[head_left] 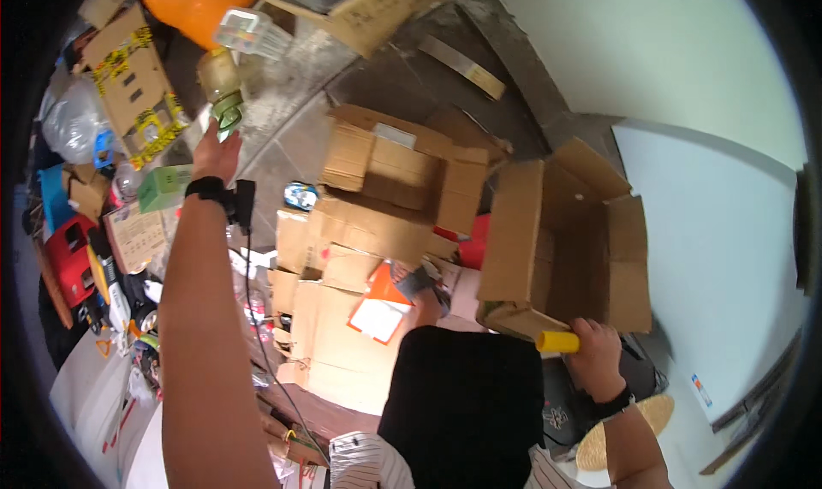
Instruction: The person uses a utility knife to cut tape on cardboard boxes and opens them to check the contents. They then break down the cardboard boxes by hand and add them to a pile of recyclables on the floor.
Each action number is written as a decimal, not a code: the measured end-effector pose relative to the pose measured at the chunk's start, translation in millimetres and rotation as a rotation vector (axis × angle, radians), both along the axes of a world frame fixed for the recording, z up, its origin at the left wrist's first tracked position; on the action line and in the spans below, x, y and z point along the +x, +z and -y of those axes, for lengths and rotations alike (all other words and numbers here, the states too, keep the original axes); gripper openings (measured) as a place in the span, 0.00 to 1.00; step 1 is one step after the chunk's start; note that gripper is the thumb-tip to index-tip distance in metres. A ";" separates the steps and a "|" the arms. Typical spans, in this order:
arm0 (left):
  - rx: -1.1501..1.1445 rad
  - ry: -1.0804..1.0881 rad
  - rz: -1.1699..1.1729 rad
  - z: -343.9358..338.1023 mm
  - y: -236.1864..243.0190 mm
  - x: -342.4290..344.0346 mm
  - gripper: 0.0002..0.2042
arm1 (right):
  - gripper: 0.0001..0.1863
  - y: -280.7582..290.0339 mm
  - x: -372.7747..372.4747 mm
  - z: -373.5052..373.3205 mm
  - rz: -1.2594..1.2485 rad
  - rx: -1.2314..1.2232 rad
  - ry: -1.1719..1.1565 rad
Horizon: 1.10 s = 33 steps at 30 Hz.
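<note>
Bottle with a green top (221,86) was at the reach of the person's left hand (216,153), whose fingers met the green part; how firmly they were closed, and whether the base rested on the floor (300,142), could not be told. Its yellowish, see-through body looked stiff, smooth and probably light, likely a little slippery, so the green top seemed the surer hold. The right hand (595,356) was curled around a yellow tube (555,342), one end poking out; that seemed rigid and light, best gripped around its side. Just beyond that hand stood a tall cardboard box (512,232), its flaps spread, and a wide cardboard box (402,176) lay between the two hands. Near the bottle, a clear plastic container (253,32) looked thin enough to crack if squeezed. Past it sat something large and orange (193,5).
</note>
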<state>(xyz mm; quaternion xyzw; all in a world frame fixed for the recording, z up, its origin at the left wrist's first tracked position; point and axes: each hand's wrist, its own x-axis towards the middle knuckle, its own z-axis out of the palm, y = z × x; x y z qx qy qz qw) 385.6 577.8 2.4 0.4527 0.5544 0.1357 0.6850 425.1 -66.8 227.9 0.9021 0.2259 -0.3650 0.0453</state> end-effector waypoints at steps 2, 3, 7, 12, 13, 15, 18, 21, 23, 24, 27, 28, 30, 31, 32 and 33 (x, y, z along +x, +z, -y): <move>-0.130 0.031 -0.207 18.4 20.5 -3.2 0.24 | 0.10 -0.2 -0.4 -6.7 0.017 0.111 0.021; -0.101 -0.212 -0.058 18.3 9.0 -33.7 0.25 | 0.10 0.9 -0.5 -9.1 0.016 0.115 0.026; 0.320 -1.103 -0.127 197.0 36.9 -39.7 0.30 | 0.10 5.6 0.0 -1.6 -0.022 0.138 0.034; 0.820 -1.621 0.463 381.6 152.2 -21.3 0.31 | 0.12 24.7 27.5 -7.2 -0.168 0.127 0.277; 0.823 -1.621 0.449 398.4 154.0 -23.5 0.31 | 0.12 25.7 36.9 -11.7 -0.173 0.137 0.283; 0.494 -1.725 0.395 431.1 151.1 -22.5 0.22 | 0.15 30.9 59.3 -13.9 -0.237 0.043 0.443; 0.391 -1.638 0.291 469.4 141.8 -29.0 0.16 | 0.17 35.4 90.7 2.4 0.022 0.339 0.245; 0.388 -1.367 0.378 470.1 121.9 -30.7 0.12 | 0.16 50.2 108.1 16.7 0.246 0.494 -0.139; 0.253 -1.172 0.283 474.9 105.8 -45.9 0.12 | 0.15 47.1 104.3 38.2 0.227 0.508 -0.298; 0.118 -0.970 0.194 478.3 99.8 -53.1 0.11 | 0.15 46.1 101.9 51.1 0.209 0.515 -0.453; -0.248 -0.842 -0.028 482.1 135.4 -36.6 0.16 | 0.13 37.3 86.8 89.6 0.261 0.449 -0.426; -0.090 -0.837 -0.069 483.5 138.1 -38.0 0.18 | 0.12 36.7 81.1 95.9 0.285 0.426 -0.464; -0.218 -0.582 -0.034 486.3 124.2 -41.6 0.23 | 0.12 31.4 69.8 111.0 0.211 0.480 -0.645; -0.141 -0.578 -0.088 484.4 116.2 -42.9 0.23 | 0.13 27.3 66.5 116.4 0.136 0.545 -0.815; -0.066 -0.574 -0.139 482.9 108.3 -42.2 0.22 | 0.13 25.4 64.7 120.9 0.131 0.546 -0.822; -0.021 -0.534 -0.154 484.5 101.3 -41.2 0.22 | 0.14 24.0 63.1 125.1 0.009 0.620 -0.899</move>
